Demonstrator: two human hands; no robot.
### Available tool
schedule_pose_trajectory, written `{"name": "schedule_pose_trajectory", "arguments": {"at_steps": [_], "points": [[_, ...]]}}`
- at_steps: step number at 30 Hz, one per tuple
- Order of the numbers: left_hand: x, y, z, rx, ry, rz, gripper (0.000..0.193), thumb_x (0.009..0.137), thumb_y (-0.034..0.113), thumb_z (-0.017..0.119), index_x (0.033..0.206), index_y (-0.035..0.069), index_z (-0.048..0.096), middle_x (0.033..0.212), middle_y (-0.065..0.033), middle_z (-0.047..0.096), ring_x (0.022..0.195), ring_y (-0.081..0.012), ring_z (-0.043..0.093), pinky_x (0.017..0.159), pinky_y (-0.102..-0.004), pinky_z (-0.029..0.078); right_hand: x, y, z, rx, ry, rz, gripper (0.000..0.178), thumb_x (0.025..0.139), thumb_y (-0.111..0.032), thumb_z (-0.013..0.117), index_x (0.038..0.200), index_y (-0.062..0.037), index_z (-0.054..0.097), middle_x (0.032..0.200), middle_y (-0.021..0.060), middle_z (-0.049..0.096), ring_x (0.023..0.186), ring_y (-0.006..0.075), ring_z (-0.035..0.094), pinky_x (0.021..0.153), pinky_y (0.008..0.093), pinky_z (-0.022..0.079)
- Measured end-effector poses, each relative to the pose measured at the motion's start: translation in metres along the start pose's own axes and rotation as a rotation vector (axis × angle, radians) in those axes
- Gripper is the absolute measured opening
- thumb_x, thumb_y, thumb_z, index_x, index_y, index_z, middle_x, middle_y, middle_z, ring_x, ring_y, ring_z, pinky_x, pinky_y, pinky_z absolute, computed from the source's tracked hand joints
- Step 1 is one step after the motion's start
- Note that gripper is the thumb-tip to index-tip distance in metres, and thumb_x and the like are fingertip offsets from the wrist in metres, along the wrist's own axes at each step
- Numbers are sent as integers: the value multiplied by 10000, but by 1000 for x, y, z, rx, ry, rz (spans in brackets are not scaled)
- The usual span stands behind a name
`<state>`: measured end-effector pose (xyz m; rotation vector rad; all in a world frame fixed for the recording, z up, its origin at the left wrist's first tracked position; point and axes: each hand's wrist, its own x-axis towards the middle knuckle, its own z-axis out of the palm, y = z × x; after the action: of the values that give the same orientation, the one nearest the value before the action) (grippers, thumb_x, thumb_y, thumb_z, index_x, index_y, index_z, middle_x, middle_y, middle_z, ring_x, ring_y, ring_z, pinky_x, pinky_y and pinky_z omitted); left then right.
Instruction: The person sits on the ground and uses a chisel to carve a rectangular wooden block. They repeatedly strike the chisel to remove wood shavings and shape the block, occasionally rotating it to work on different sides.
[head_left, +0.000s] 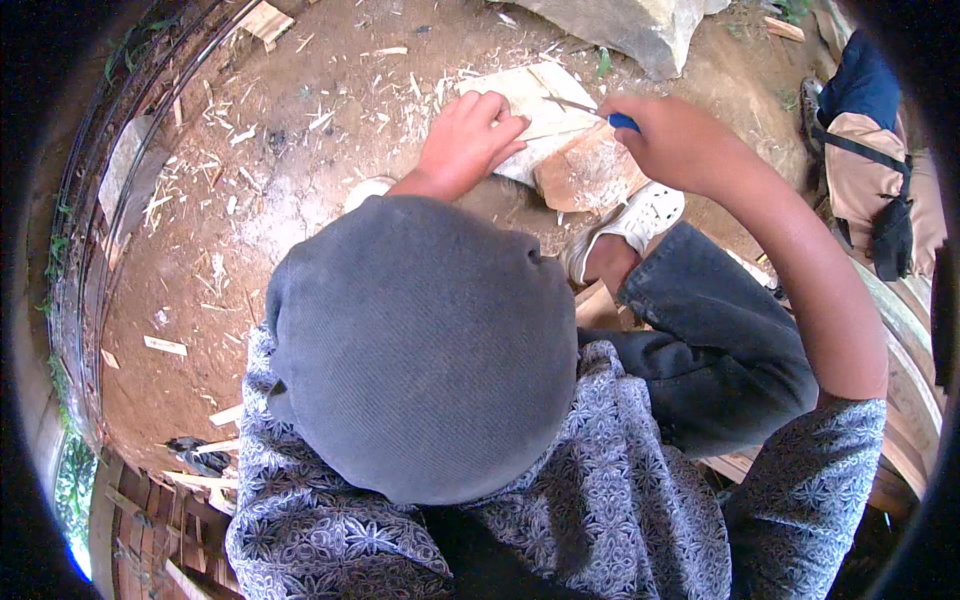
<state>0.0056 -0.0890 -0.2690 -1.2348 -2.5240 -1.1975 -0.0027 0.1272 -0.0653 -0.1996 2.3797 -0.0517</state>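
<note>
At a pale slab [550,138], right hand [660,142] gripping blue-handled tool [624,122], left hand [466,142] half-curled (contents unclear)

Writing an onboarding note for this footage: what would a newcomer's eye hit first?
Probably the big, rounded grey fabric cap filling the middle of the view. Next, toward the top right of centre, the person's bare right hand gripping a blue-handled thin metal blade that points left, seen against a pale flat slab. Then the pale wood shavings strewn over brown dirt ground at upper left.
</note>
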Motion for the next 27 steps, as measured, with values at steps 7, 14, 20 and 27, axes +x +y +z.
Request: {"name": "schedule_pose_trajectory", "arguments": {"at_steps": [7, 14, 20, 27], "points": [[4, 1, -4, -4, -39, 30, 278, 824, 289, 756, 1045, 141, 675, 963, -85, 564, 900, -299, 565, 749, -411, 490, 11, -16, 2, -67, -39, 91, 263, 937, -194, 576, 1187, -131, 629, 1042, 197, 701, 997, 393, 661, 849, 488, 517], [12, 6, -11, 16, -34, 51, 283, 808, 267, 773, 1031, 128, 668, 957, -90, 565, 896, -311, 574, 749, -413, 492, -2, -5, 17, 61, 39, 103, 262, 940, -202, 590, 1187, -126, 631, 1047, 196, 699, 1007, 393, 655, 864, 490, 508], [5, 1, -8, 12, -28, 30, 296, 816, 285, 764, 1052, 130, 674, 961, -89, 563, 904, -304, 565, 763, -412, 488, -13, -13, -5, -11, -55, 79, 266, 958, -216, 583, 1209, -136, 626, 1052, 202, 698, 1014, 404, 650, 871, 494, 505], [5, -1, -4, 11, -43, 36, 309, 820, 292, 756, 1082, 150, 676, 969, -84, 558, 903, -298, 561, 753, -408, 486, 48, -2, 13, -31, -26, 109, 288, 962, -226, 573, 1230, -130, 616, 1097, 195, 690, 1039, 397, 649, 881, 494, 503]]}}
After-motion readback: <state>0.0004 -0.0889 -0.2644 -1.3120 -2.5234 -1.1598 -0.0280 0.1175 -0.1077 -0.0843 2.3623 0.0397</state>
